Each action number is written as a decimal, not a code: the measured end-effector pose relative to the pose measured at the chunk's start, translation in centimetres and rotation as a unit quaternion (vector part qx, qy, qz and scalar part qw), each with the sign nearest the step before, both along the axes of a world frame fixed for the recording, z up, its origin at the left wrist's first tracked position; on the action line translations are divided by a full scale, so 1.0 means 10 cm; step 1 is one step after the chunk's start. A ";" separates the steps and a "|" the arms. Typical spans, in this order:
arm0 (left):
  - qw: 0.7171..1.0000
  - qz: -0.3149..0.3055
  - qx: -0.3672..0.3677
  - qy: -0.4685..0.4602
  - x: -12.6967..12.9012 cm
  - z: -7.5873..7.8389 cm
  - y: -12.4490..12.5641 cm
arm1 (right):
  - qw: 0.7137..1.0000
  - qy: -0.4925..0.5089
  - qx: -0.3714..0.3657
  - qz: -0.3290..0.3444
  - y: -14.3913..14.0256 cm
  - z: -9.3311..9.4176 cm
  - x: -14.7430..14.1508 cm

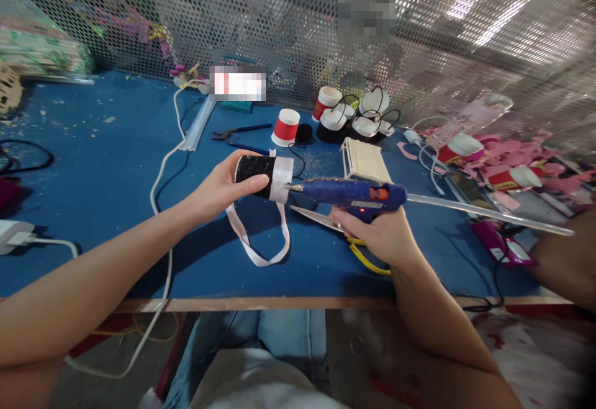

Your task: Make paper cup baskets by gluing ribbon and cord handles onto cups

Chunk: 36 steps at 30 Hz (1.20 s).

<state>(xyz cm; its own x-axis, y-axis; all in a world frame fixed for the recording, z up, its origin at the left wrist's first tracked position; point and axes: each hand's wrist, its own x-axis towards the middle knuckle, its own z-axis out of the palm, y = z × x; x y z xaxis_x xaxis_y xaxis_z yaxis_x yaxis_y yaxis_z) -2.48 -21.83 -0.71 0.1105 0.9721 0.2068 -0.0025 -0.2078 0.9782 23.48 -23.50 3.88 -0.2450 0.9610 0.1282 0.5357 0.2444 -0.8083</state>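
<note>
We count one glue gun (354, 193), one black-wrapped cup (261, 177), one pair of scissors (316, 216). Behind the gun: one stack of wooden sticks (365, 159), two upright red cups (285, 127), one pair of pliers (239, 133).

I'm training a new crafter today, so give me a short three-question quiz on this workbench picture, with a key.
1. True or false: the left hand holds the black-wrapped paper cup with a white ribbon band on its side.
2. What does the nozzle of the blue hot glue gun in the right hand meet?
A. the stack of wooden craft sticks
B. the cup's white ribbon band
C. the upturned red and white paper cup
3. Fill in: under the glue gun, on the blue tabletop, lie yellow-handled ____.

Key: 1 true; 2 B; 3 scissors.
</note>
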 end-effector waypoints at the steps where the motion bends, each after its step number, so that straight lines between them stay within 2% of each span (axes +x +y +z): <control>1: 1.000 0.002 -0.001 0.001 0.00 0.00 0.00 | 1.000 0.001 -0.004 -0.006 0.00 0.01 0.00; 16: 0.999 0.026 0.005 0.031 0.00 0.03 0.00 | 0.999 0.016 -0.023 -0.015 -0.01 0.03 -0.02; 32: 0.998 0.033 0.008 0.045 0.01 0.05 -0.02 | 0.998 0.046 -0.031 0.023 0.03 -0.03 0.05; 36: 0.999 0.027 0.013 0.045 0.01 0.04 -0.01 | 0.998 0.024 -0.038 0.033 0.05 -0.05 0.06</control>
